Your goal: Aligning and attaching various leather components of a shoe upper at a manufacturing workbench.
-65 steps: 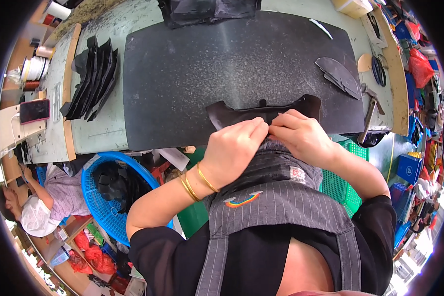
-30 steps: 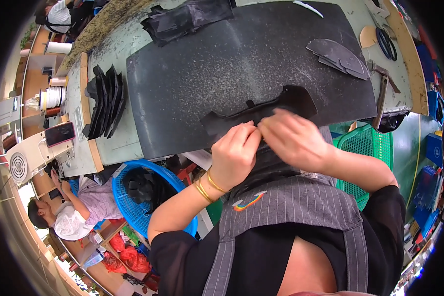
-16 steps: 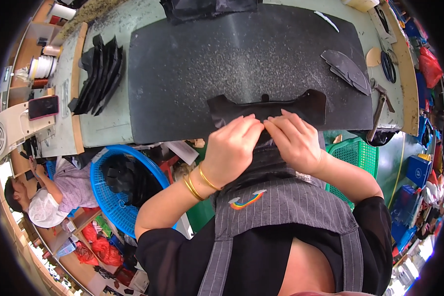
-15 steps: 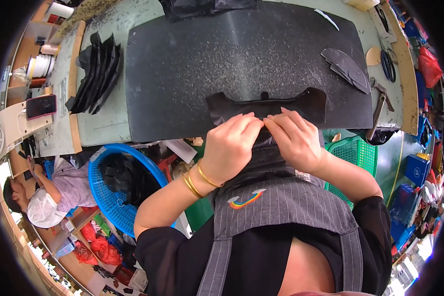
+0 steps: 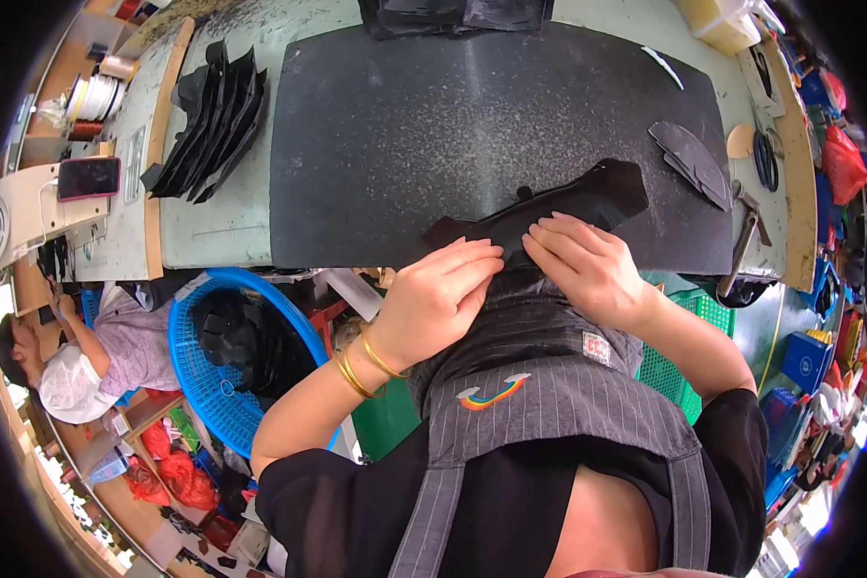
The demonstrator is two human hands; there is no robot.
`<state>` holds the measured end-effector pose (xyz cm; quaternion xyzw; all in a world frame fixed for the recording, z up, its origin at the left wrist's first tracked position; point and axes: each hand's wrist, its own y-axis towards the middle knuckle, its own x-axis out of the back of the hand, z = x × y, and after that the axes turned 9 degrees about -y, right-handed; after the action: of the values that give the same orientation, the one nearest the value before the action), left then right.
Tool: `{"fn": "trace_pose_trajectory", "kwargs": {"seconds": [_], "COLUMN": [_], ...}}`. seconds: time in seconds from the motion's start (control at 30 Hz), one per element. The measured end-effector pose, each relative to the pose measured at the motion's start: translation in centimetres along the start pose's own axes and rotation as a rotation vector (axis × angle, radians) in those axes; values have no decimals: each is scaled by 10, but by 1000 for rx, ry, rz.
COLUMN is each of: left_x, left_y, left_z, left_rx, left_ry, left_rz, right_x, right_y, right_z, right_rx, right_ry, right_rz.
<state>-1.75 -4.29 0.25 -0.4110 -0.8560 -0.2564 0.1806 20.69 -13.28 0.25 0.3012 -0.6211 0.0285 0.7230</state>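
Observation:
A shaped piece of black leather-like sheet (image 5: 573, 200) lies at the near edge of a dark work mat (image 5: 376, 125), slanted with its right end farther away. On its near edge is my left hand (image 5: 435, 301), the fingers pressed together over the material. My right hand (image 5: 588, 272) grips the same edge a little to the right, fingers laid on top of the sheet. The two hands are close but apart, and both thumbs are mostly hidden. Pale dust and specks cover the middle of the mat.
Left on the bench, folded black pieces (image 5: 212, 125) lie stacked, with a phone (image 5: 89, 178) beyond. Dark rounded pieces (image 5: 692, 166) and a hammer-like metal tool (image 5: 746, 236) lie right. Below the bench stand a blue basket (image 5: 188, 361) and a green basket (image 5: 674, 371). A co-worker (image 5: 130, 332) sits left.
The black sheet has turned, its left end nearer and its right end farther. My hands have shifted from a close pinch to fingers laid flatter along its edge, slightly farther apart.

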Motion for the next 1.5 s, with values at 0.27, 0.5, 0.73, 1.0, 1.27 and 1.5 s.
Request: {"fn": "trace_pose_trajectory", "kwargs": {"seconds": [0.27,0.5,0.73,1.0,1.27,1.5], "left_x": [-3,-7,-7,-25,-41,-49], "left_y": [-11,-25,-26,-16,24,32], "left_z": [8,24,23,7,-8,-6], "left_rx": [-150,-256,-240,-127,-128,-223], "left_ry": [238,159,226,425,252,315], "left_rz": [-7,-5,-18,-84,-113,-139], "right_x": [-4,9,10,-4,-3,8], "right_y": [-2,6,0,-14,-25,-30], "right_z": [1,6,-6,-14,1,-7], "right_rx": [-5,-75,165,235,-205,-160], "right_ry": [-37,-92,-212,-83,179,-22], "right_rz": [-6,223,224,-104,-50,-86]}}
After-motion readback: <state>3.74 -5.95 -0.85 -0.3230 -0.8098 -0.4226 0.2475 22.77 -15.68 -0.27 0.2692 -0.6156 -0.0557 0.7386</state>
